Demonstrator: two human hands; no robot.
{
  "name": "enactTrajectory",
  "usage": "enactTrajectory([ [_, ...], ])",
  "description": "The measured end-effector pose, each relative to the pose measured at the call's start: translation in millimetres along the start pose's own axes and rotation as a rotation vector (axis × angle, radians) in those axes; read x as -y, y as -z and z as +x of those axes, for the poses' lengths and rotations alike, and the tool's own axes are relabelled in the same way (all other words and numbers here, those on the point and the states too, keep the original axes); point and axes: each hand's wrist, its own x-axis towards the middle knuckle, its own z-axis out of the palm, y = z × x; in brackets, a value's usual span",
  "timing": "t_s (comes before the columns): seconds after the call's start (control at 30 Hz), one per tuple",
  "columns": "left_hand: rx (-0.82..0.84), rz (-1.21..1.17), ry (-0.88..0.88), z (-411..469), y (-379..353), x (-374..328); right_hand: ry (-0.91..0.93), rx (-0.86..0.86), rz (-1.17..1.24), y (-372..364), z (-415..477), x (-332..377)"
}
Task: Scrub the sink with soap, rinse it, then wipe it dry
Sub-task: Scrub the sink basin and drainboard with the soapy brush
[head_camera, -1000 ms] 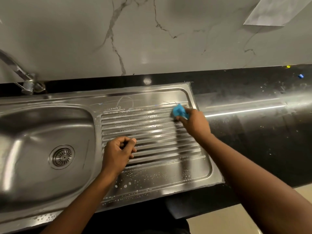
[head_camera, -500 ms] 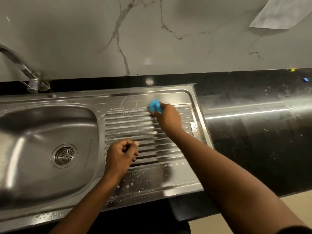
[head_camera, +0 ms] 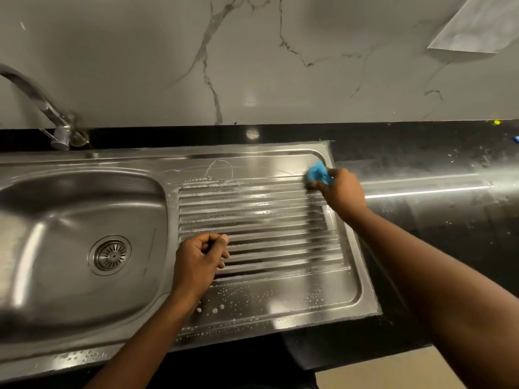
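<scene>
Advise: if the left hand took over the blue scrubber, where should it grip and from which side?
Grip the exposed blue tip of the scrubber, coming from the basin side. The right hand covers its near, right part; only the far-left end pokes out past the fingers.

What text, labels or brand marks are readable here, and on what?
None readable.
Sheet of paper on the wall: looks blank; any print too faint to tell.
Drainboard of the sink: thin scribbled lines near its back edge, not letters.
Faucet, drain strainer, blue scrubber: no marking visible.
</scene>
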Motion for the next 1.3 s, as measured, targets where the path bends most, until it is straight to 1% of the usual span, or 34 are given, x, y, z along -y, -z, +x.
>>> enactTrajectory([
  [0.1,-0.007,-0.001,-0.008,0,2,-3,-0.028,-0.03,0.004,1,9,0],
  [0.2,-0.005,0.006,-0.026,-3,3,-6,-0.044,-0.052,0.045,-8,10,25],
  [0.3,-0.012,0.014,-0.036,-5,3,-7,0.049,0.032,0.149,-37,-9,63],
  [0.4,-0.022,0.028,-0.048,-5,2,-6,0.188,0.11,0.182,-74,-38,101],
  [0.47,-0.033,0.033,-0.039,-6,2,-6,0.263,0.188,0.156,-91,-54,111],
  [0.57,-0.036,0.037,-0.033,-5,3,-4,0.311,0.238,0.097,-83,-70,88],
  [0.67,-0.019,0.038,-0.034,-5,2,-3,0.239,0.251,0.102,-48,-72,37],
  [0.77,-0.014,0.032,-0.031,-4,0,-3,0.149,0.115,0.028,-8,-55,-11],
  [0.8,-0.011,0.029,-0.028,-4,0,-3,0.114,0.066,0.003,1,-49,-21],
  [0.87,-0.002,0.023,-0.029,-4,0,-4,0.047,0.019,0.011,6,-42,-32],
  [0.97,0.005,0.018,-0.034,-4,0,-4,0.024,0.011,0.071,-5,-50,-23],
  [1.1,0.024,0.024,-0.051,-5,0,-3,0.1,0.097,0.192,-44,-82,18],
  [1.2,0.032,0.034,-0.059,-6,-2,-6,0.221,0.17,0.113,-77,-112,50],
  [1.3,0.042,0.016,-0.05,-4,-4,-7,0.27,0.186,0.048,-83,-125,45],
])
